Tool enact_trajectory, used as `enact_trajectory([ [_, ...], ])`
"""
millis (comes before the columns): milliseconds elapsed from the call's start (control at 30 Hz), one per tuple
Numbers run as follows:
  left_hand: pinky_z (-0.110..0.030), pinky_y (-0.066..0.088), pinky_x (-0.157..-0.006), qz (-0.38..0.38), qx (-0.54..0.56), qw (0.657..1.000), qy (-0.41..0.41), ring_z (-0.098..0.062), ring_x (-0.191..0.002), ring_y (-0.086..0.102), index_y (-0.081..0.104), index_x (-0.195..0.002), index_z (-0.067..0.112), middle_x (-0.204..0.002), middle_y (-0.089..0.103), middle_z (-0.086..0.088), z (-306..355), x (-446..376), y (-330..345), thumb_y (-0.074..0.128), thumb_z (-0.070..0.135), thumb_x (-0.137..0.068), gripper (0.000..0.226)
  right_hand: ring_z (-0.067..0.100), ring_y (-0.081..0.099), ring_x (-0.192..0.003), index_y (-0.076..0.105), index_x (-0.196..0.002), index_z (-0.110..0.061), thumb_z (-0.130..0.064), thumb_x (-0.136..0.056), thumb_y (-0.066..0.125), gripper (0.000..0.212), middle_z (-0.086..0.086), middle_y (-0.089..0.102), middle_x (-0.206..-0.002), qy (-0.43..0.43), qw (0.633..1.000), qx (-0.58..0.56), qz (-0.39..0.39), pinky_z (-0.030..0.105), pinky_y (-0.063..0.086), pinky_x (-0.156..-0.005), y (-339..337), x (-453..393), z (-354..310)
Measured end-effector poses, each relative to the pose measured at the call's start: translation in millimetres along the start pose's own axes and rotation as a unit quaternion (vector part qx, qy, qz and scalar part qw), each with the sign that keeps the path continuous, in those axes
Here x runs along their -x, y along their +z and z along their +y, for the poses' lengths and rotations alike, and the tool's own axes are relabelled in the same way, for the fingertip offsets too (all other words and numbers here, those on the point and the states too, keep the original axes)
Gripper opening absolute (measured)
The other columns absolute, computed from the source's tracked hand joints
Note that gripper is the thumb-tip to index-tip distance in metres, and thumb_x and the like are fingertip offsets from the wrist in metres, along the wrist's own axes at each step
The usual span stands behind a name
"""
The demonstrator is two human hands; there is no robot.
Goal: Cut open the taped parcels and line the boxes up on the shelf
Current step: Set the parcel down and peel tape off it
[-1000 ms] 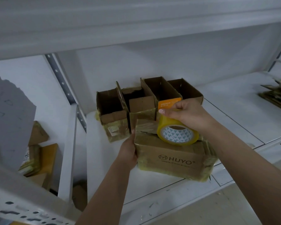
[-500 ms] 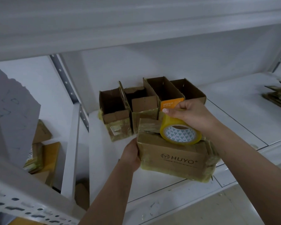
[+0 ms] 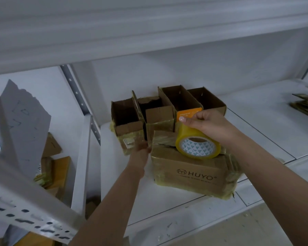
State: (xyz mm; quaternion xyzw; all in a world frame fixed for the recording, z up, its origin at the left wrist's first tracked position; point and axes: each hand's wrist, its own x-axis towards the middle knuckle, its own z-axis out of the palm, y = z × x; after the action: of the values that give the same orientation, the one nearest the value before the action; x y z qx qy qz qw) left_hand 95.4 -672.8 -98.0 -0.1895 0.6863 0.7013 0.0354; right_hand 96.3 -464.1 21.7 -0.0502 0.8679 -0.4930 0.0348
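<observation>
Both hands out: right (image 3: 205, 124) grips tape roll (image 3: 197, 148) atop parcel (image 3: 192, 174); left (image 3: 140, 153) holds parcel's edge, grip unclear

Head view, downward, close over shelf (image 3: 167, 201)

Tape roll (image 3: 197, 146) on parcel (image 3: 194, 174); open boxes (image 3: 167, 110) in row behind, all on shelf (image 3: 167, 201).

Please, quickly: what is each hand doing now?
Left hand: blurred, against the parcel; grip cannot be told.
Right hand: holding the tape roll.
</observation>
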Motion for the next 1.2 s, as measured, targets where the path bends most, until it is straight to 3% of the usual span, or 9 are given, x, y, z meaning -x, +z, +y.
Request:
enact_trajectory([
  [67,-0.033,0.044,-0.094,-0.006,-0.041,0.989,0.141,-0.023,-0.12,0.055,0.06,-0.121,0.023,-0.117,0.064,0.003,14,5,-9,0.05,0.021,-0.099,0.024,0.016,0.072,-0.076,0.074,-0.088,-0.014,-0.076,-0.055,0.058,0.072,0.002,0.074,-0.084,-0.006,1.0,0.007,-0.025,0.036,0.057,-0.08,-4,-1,-2],
  [133,-0.038,0.03,-0.114,-0.109,-0.166,0.948,0.248,-0.017,-0.141,0.035,0.048,-0.139,0.028,-0.147,0.047,0.003,27,13,-9,0.043,0.057,-0.094,0.054,0.019,0.071,-0.086,0.076,-0.089,-0.022,-0.079,-0.053,0.06,0.069,0.001,0.074,-0.091,-0.003,0.999,0.001,-0.054,0.041,0.055,-0.088,-12,-3,-3],
  [267,-0.039,-0.013,-0.12,-0.222,-0.53,0.756,0.315,-0.012,-0.148,-0.017,-0.002,-0.157,0.015,-0.163,-0.01,0.0,44,17,12,0.035,0.091,-0.06,0.128,0.018,0.071,-0.098,0.076,-0.099,-0.023,-0.074,-0.056,0.067,0.067,-0.002,0.075,-0.101,-0.01,0.994,-0.049,-0.095,0.046,0.05,-0.099,-30,-1,17],
  [367,-0.045,-0.016,-0.119,-0.225,-0.618,0.684,0.314,-0.016,-0.146,-0.025,-0.014,-0.155,0.014,-0.161,-0.022,-0.005,47,14,26,0.057,0.089,-0.058,0.141,0.027,0.067,-0.111,0.069,-0.115,-0.014,-0.061,-0.069,0.076,0.066,0.009,0.072,-0.115,0.01,0.972,-0.177,-0.156,0.049,0.046,-0.102,-38,5,47],
  [467,-0.046,-0.014,-0.12,-0.223,-0.631,0.672,0.318,-0.018,-0.146,-0.026,-0.016,-0.154,0.017,-0.161,-0.024,-0.004,46,11,32,0.071,0.076,-0.062,0.14,0.033,0.066,-0.11,0.073,-0.108,-0.014,-0.057,-0.064,0.081,0.062,0.015,0.071,-0.114,0.003,0.955,-0.249,-0.161,0.044,0.052,-0.091,-34,5,62],
  [633,-0.049,-0.011,-0.12,-0.229,-0.656,0.647,0.314,-0.02,-0.146,-0.027,-0.017,-0.154,0.023,-0.161,-0.024,-0.005,41,9,36,0.07,0.076,-0.064,0.136,0.027,0.069,-0.105,0.071,-0.114,-0.018,-0.062,-0.065,0.078,0.067,0.007,0.073,-0.111,-0.008,0.973,-0.213,-0.087,0.046,0.051,-0.096,-18,0,51],
  [833,-0.048,-0.01,-0.12,-0.216,-0.704,0.609,0.294,-0.022,-0.145,-0.03,-0.023,-0.151,0.011,-0.158,-0.031,-0.01,42,10,36,0.057,0.081,-0.07,0.134,0.011,0.073,-0.074,0.075,-0.077,-0.023,-0.047,-0.081,0.07,0.024,-0.005,0.076,-0.077,-0.05,0.997,-0.038,-0.038,0.029,0.054,-0.071,-32,-4,28],
  [933,-0.048,-0.01,-0.12,-0.207,-0.721,0.593,0.292,-0.022,-0.145,-0.03,-0.026,-0.149,0.007,-0.157,-0.032,-0.011,41,11,36,0.052,0.083,-0.071,0.134,0.005,0.063,-0.058,0.072,-0.06,-0.02,-0.047,-0.083,0.071,0.035,-0.008,0.063,-0.056,-0.046,0.993,0.103,-0.018,0.026,0.042,-0.06,-57,-4,25],
  [1200,-0.047,-0.012,-0.12,-0.182,-0.708,0.601,0.323,-0.022,-0.144,-0.03,-0.027,-0.148,0.006,-0.156,-0.033,-0.011,41,20,37,0.05,0.087,-0.068,0.137,0.019,0.065,-0.074,0.072,-0.083,-0.004,-0.056,-0.078,0.071,0.052,0.015,0.069,-0.083,-0.041,0.988,0.146,0.007,0.033,0.049,-0.07,-64,5,25],
])
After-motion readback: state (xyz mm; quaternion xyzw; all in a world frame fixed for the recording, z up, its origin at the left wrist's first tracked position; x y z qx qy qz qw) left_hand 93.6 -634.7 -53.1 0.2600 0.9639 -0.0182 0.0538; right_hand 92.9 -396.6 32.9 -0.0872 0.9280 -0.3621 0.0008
